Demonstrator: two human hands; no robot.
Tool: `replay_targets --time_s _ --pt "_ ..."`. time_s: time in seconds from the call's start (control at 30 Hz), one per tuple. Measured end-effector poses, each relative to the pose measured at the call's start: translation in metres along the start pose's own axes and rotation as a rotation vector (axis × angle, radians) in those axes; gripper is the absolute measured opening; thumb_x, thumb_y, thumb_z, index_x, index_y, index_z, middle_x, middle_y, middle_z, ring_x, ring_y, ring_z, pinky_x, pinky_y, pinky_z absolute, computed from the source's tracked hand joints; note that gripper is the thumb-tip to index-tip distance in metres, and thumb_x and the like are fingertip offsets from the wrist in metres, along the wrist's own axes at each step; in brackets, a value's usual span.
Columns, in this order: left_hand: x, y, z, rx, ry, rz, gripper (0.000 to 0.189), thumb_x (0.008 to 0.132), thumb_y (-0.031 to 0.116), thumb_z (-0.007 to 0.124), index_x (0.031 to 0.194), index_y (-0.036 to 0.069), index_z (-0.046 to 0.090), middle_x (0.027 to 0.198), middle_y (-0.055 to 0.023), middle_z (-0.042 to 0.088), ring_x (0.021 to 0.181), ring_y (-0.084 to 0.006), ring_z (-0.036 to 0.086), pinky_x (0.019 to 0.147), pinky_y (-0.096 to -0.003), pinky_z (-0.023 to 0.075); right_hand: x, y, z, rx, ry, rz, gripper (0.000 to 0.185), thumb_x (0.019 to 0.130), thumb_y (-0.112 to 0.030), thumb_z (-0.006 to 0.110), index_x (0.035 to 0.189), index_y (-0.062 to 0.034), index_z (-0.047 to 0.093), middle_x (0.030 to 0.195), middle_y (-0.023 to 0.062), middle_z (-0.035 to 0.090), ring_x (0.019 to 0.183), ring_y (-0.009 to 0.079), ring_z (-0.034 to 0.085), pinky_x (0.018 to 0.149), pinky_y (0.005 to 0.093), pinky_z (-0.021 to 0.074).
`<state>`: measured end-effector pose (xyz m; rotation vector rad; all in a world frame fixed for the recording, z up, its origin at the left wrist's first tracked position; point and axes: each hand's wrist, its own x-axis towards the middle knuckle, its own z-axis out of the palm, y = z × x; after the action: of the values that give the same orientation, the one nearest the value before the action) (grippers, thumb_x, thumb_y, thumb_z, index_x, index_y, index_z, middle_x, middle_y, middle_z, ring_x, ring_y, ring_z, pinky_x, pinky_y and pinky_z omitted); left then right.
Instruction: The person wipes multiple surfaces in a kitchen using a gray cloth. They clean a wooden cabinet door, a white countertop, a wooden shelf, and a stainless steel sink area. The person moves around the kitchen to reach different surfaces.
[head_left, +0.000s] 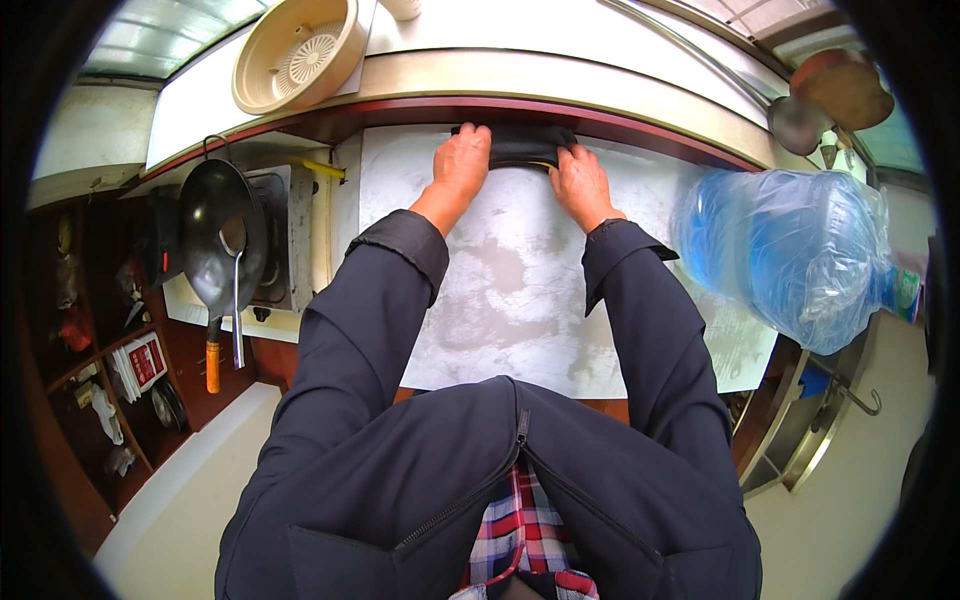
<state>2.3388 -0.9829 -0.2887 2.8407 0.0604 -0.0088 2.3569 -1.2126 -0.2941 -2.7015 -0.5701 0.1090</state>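
A folded black cloth-like item (525, 145) lies at the far edge of a whitish metal-looking worktop (517, 300), under the red ledge; a thin yellow line shows along its near edge. My left hand (461, 165) grips its left end with curled fingers. At its right end, my right hand (583, 184) holds it in the same way, thumb on the near side. Both palms face down, and the fingertips are partly hidden. The worktop's surface bears grey smears and scratches between my forearms.
A black wok (199, 217) and a metal spatula (238, 307) are at the left by a gas stove (289, 225). A bagged blue water bottle (787, 247) lies at the right. A beige plastic colander (300, 56) sits on the white upper shelf (480, 30).
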Motion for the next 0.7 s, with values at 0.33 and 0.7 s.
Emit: replay_targets --time_s 0.33,0.7 --pt "-0.024 0.029 0.027 -0.134 -0.032 0.106 0.005 0.090 0.008 0.063 0.095 0.008 0.065 0.097 -0.0178 0.068 0.095 -0.0439 0.069 0.081 -0.0536 0.0568 -0.044 0.043 -0.019 -0.026 0.032 -0.022 0.032 0.094 -0.016 0.068 0.122 -0.0011 0.069 0.127 0.0206 0.068 0.116 0.0412 0.064 0.098 0.0500 0.0542" --pt "-0.155 0.045 0.020 -0.291 -0.185 0.167 0.005 0.092 0.004 0.058 0.095 0.005 0.061 0.095 -0.0192 0.065 0.093 -0.0435 0.066 0.080 -0.0533 0.0552 -0.191 0.007 -0.008 0.057 0.113 -0.022 0.032 0.089 -0.011 0.074 0.117 0.0023 0.068 0.123 0.0197 0.066 0.114 0.0382 0.062 0.096 0.0496 0.0522"
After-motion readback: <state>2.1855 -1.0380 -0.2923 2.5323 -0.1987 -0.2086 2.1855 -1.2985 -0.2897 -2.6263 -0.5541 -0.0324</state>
